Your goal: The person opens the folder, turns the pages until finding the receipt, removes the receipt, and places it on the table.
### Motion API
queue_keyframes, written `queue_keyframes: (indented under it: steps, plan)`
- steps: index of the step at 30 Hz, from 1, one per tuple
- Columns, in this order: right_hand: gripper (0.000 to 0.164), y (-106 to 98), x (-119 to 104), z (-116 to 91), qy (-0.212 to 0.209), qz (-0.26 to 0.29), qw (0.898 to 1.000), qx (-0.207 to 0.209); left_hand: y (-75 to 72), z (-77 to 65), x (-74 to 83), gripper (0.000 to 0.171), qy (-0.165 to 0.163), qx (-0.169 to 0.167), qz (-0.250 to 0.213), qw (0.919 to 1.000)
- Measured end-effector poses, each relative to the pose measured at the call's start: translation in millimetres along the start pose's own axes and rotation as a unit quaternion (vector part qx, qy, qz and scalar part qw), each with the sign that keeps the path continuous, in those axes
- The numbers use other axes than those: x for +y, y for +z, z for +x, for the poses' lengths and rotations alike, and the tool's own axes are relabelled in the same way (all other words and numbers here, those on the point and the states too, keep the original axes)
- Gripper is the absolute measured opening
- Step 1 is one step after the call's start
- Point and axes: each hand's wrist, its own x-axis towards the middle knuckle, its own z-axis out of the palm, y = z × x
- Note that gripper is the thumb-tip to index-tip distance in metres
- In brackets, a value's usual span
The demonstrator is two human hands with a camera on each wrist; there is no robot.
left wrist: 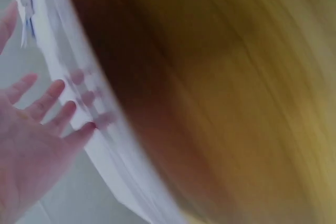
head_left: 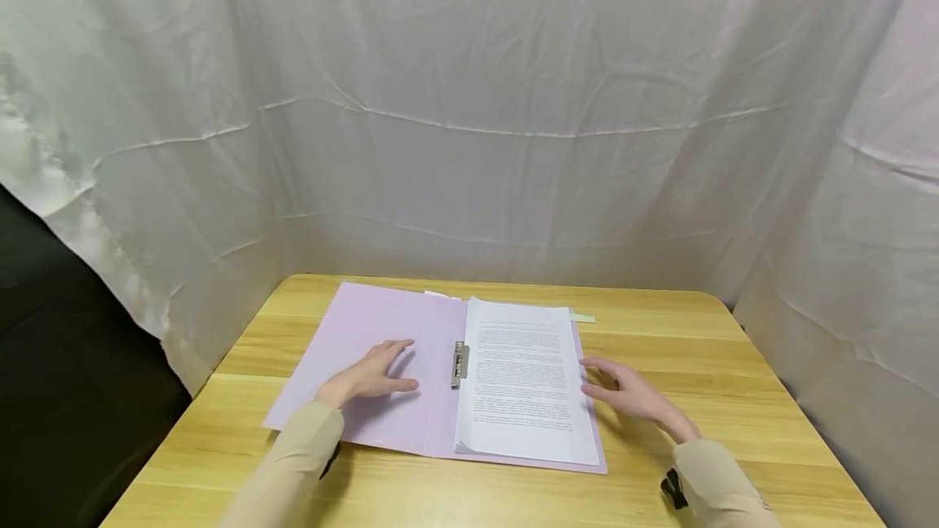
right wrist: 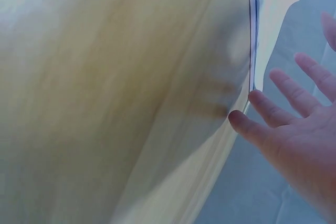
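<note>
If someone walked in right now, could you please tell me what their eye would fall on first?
Probably the open lilac folder on the wooden table, with white printed sheets on its right side and a metal clip at their left edge. Next come two bare hands: the left hand over the folder's left cover, the right hand by its right edge. Pale, creased drapery rises behind.

so the folder [head_left: 436,365] lies open on the table [head_left: 660,332], papers [head_left: 524,381] on its right half, clip [head_left: 458,367] just left of them near the middle, left hand [head_left: 370,373] over the left half, right hand [head_left: 629,391] by the right edge, curtain [head_left: 499,145] behind the table and along both sides
</note>
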Motion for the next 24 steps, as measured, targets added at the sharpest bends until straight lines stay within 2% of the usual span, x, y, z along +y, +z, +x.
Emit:
queue_keyframes:
  steps: [4,7,14,24]
  plan:
    - [0.058,3,-2,4,0.0,0.0,1.0,-0.001,11.7,11.5,1.9,0.084,0.037,-0.013,-0.023,0.999]
    - [0.059,5,-2,6,0.004,-0.002,1.0,-0.001,19.1,18.6,3.6,0.084,0.049,-0.03,-0.033,0.9978]
    - [0.06,9,-5,12,0.004,-0.019,1.0,-0.01,29.2,30.6,10.9,0.087,0.087,-0.073,-0.025,0.9932]
    - [0.059,9,-5,13,-0.004,-0.031,0.999,-0.01,37.0,39.6,33.9,0.085,0.083,-0.087,-0.016,0.9926]
